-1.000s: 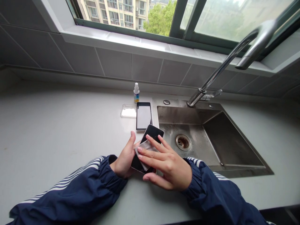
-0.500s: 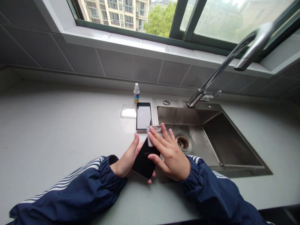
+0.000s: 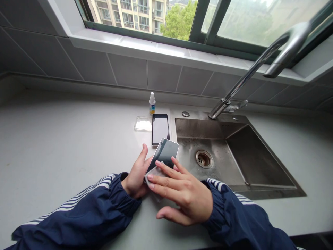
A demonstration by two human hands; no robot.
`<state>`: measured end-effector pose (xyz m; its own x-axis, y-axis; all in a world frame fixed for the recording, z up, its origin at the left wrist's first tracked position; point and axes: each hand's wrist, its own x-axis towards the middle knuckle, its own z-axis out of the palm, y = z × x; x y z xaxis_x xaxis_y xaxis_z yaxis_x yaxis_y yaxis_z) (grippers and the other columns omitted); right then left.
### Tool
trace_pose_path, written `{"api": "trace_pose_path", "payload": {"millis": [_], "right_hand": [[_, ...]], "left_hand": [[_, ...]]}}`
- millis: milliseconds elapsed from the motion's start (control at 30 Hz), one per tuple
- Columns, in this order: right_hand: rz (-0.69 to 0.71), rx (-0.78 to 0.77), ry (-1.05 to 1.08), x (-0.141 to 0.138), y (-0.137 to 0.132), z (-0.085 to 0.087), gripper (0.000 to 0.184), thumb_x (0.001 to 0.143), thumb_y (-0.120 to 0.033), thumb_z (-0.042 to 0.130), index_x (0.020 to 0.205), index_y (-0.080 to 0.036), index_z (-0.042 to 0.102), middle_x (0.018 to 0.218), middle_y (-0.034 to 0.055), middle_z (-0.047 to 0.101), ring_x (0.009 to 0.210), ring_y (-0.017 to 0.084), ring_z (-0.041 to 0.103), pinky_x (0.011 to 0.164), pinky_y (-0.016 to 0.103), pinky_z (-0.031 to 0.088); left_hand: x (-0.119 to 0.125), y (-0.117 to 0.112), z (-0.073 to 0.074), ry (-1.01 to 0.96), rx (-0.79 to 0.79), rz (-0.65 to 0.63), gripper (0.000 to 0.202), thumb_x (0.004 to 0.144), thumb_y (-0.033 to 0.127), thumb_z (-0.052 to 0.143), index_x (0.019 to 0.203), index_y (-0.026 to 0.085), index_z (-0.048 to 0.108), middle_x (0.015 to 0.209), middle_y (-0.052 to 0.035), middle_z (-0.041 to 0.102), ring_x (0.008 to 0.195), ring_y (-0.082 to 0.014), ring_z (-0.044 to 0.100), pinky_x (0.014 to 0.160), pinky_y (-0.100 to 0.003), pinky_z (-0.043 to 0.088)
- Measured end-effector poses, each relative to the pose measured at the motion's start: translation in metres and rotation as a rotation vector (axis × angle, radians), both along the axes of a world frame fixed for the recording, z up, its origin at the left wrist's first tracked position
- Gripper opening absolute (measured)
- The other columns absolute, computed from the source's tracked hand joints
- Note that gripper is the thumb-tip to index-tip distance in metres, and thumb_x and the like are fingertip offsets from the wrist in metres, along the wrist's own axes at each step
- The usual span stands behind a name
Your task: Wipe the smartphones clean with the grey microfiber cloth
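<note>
My left hand (image 3: pixel 137 175) cradles a smartphone (image 3: pixel 166 152) with a dark, shiny screen and pale edges, tilted over the counter's front part. Its thumb points up, and most of its fingers are hidden beneath the phone. Against the lower end of the screen, my right hand (image 3: pixel 182 192) holds a small grey cloth (image 3: pixel 154 172) under its long, nearly straight fingers, the thumb held apart. Just beyond lies a second phone (image 3: pixel 160 128) with a pale, glossy face and dark border. Left of that is a clear phone case (image 3: pixel 143 124).
A small spray bottle (image 3: pixel 152 104) with a white top stands behind the second phone. To the right, a steel sink (image 3: pixel 208 123) is set into the white counter (image 3: pixel 65 139), with a tall chrome faucet (image 3: pixel 241 76) at its back. Above is a window ledge (image 3: pixel 130 45).
My right hand has slid the cloth from the phone's far end down to its near end, uncovering the upper screen. The left hand still holds the phone, its angle slightly changed.
</note>
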<state>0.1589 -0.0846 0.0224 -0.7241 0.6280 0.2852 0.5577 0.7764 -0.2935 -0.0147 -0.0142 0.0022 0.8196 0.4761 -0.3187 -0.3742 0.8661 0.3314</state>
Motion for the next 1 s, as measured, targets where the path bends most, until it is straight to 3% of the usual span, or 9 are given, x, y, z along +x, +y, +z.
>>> {"api": "trace_pose_path", "payload": {"millis": [100,233,367,500,700,867,1000], "right_hand": [[-0.025,0.046,0.044,0.006,0.005,-0.003,0.046,0.099,-0.044,0.052,0.133,-0.013,0.061,0.139,0.0106,0.062,0.15,0.029,0.028,0.125,0.057,0.008],[-0.21,0.104,0.076,0.018,0.013,-0.008,0.04,0.101,-0.036,0.05,0.133,-0.015,0.06,0.141,0.0083,0.061,0.149,0.029,0.031,0.125,0.058,0.007],[-0.464,0.105,0.002,0.028,0.021,-0.013,0.045,0.102,-0.035,0.046,0.144,-0.017,0.051,0.151,0.009,0.049,0.151,0.032,0.025,0.121,0.065,0.01],[-0.532,0.082,-0.009,0.028,0.023,-0.018,0.05,0.102,-0.036,0.043,0.149,-0.016,0.044,0.156,0.0103,0.042,0.153,0.033,0.017,0.119,0.067,0.017],[-0.36,-0.008,-0.016,0.014,0.014,-0.016,0.053,0.102,-0.041,0.043,0.147,-0.013,0.046,0.154,0.0127,0.044,0.153,0.035,0.018,0.12,0.068,0.014],[-0.147,-0.027,-0.018,0.001,0.003,-0.008,0.064,0.1,-0.054,0.045,0.148,-0.012,0.045,0.155,0.0123,0.044,0.154,0.033,0.014,0.123,0.063,0.01],[-0.018,-0.034,-0.058,-0.007,-0.002,-0.002,0.064,0.101,-0.057,0.042,0.149,-0.014,0.045,0.158,0.0068,0.039,0.154,0.032,0.012,0.125,0.059,0.005]], "left_hand": [[-0.001,0.001,-0.001,0.021,0.008,0.0,0.082,0.094,0.071,0.029,0.143,0.008,0.049,0.105,-0.0188,0.071,0.087,-0.0277,0.072,0.081,-0.038,0.055],[-0.004,0.004,-0.007,0.041,0.06,-0.056,0.083,0.091,0.075,0.029,0.15,0.018,0.04,0.104,-0.0178,0.071,0.073,-0.0298,0.072,0.06,-0.043,0.059],[-0.007,0.006,-0.01,0.012,0.102,-0.132,0.086,0.088,0.08,0.025,0.147,0.02,0.043,0.103,-0.0173,0.07,0.073,-0.0342,0.073,0.052,-0.045,0.059],[-0.007,0.006,-0.01,-0.033,0.114,-0.153,0.087,0.088,0.08,0.022,0.144,0.018,0.046,0.106,-0.0189,0.068,0.076,-0.0342,0.074,0.052,-0.043,0.06],[-0.004,0.004,-0.01,-0.051,0.108,-0.13,0.084,0.089,0.078,0.022,0.15,0.023,0.038,0.095,-0.0138,0.069,0.07,-0.03,0.071,0.053,-0.043,0.059],[-0.001,0.0,-0.005,-0.004,0.035,0.019,0.083,0.094,0.072,0.027,0.148,0.01,0.041,0.098,-0.0162,0.071,0.073,-0.0236,0.071,0.07,-0.035,0.056],[-0.002,0.0,-0.002,-0.005,-0.02,0.046,0.085,0.094,0.072,0.028,0.147,0.009,0.042,0.091,-0.0129,0.073,0.066,-0.0194,0.069,0.068,-0.029,0.053]]}}
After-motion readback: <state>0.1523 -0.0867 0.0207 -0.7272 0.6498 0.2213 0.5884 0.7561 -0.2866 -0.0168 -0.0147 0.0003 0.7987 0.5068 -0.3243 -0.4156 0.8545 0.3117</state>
